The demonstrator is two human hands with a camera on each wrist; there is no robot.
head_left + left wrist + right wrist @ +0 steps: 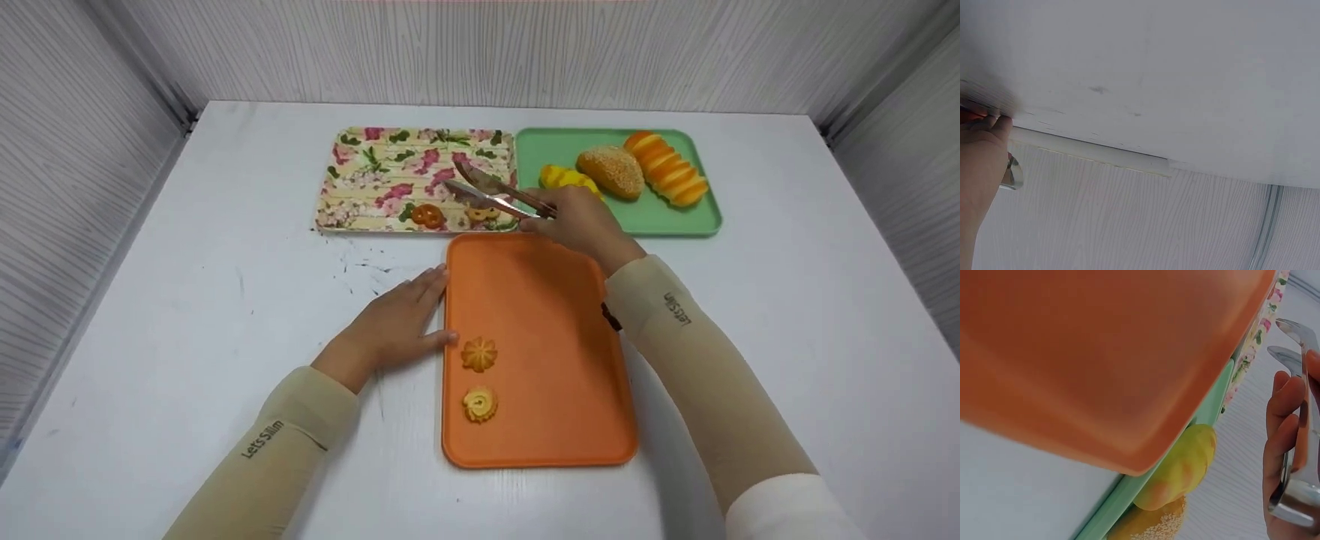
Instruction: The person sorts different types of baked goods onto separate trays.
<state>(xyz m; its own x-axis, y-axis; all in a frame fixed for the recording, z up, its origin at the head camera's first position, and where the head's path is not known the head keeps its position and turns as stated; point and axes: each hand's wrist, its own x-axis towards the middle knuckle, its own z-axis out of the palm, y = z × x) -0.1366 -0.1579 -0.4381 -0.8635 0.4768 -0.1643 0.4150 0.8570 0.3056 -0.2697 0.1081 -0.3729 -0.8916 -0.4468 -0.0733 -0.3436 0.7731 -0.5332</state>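
Right grip (581, 225) grasping tongs (501, 204), tips parted beyond far edge of orange tray (540, 360), long axis pointing left-away. Pretzel cookie (427, 216) beyond same edge, tray side of tips. Left grip (397, 322) unclenched, touching tray's left edge.

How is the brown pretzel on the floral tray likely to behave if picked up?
The pretzel probably won't roll, since it lies flat on the floral tray. It's likely light, being small beside the tongs. Its looped shape, with openings between the strands, might make it fragile under a hard squeeze.
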